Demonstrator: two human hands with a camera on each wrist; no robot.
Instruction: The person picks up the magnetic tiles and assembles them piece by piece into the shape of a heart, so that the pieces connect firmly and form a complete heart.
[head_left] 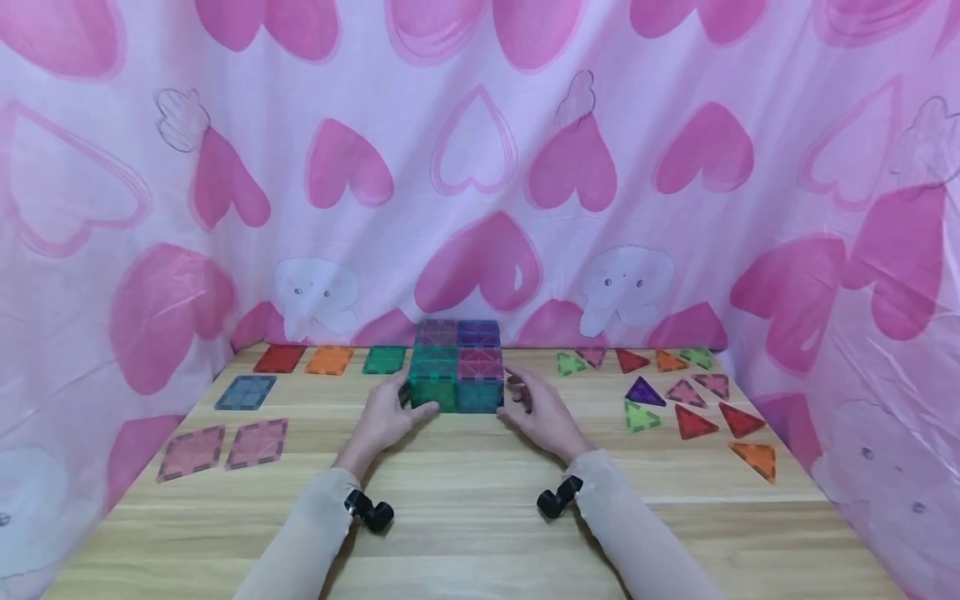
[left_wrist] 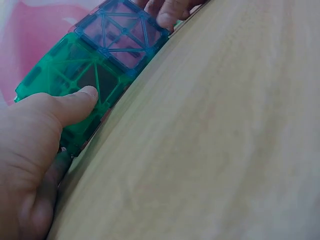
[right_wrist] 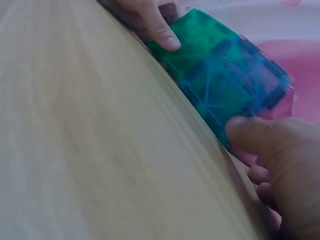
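Pink heart-print curtain point(head_left: 408, 225) with pale cartoon animals point(head_left: 628, 287), wood-grain bench point(head_left: 465, 533), loose square tiles point(head_left: 245, 392) on its left side, multicoloured triangular tiles point(head_left: 696, 422) lying on its right

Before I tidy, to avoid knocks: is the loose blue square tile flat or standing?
Flat: the head view shows the blue tile lying level on the table.

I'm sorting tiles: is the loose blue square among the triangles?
No, the loose blue square lies left of the tile block, while the triangles lie right of it.
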